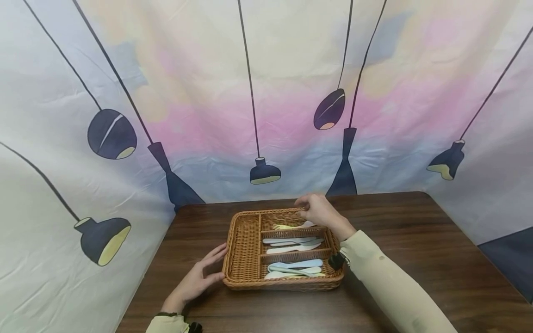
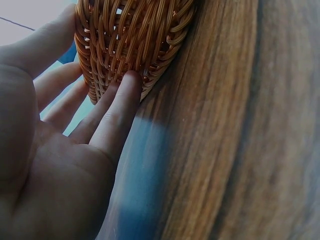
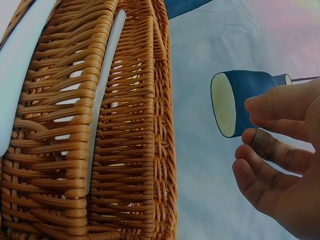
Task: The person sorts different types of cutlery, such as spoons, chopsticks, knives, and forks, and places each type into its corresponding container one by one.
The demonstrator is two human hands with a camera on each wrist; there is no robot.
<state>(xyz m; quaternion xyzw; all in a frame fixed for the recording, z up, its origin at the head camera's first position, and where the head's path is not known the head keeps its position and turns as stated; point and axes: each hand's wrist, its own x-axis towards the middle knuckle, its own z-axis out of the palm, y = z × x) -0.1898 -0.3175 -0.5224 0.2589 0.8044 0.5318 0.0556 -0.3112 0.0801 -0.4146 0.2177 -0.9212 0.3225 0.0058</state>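
Observation:
A brown wicker cutlery basket with several compartments sits on the table. My left hand touches its left side, and in the left wrist view the fairly straight fingers rest against the weave. Over the far rim hovers my right hand, its fingers loosely bent; the right wrist view shows nothing between them and a gap to the basket wall. A pale yellow fork lies in the far compartment, pale knives in the middle one, and pastel spoons in the near one.
The dark wooden table has its far edge close behind the basket. A cloth backdrop printed with hanging lamps rises behind and on both sides. The basket's long left compartment shows its bare woven bottom.

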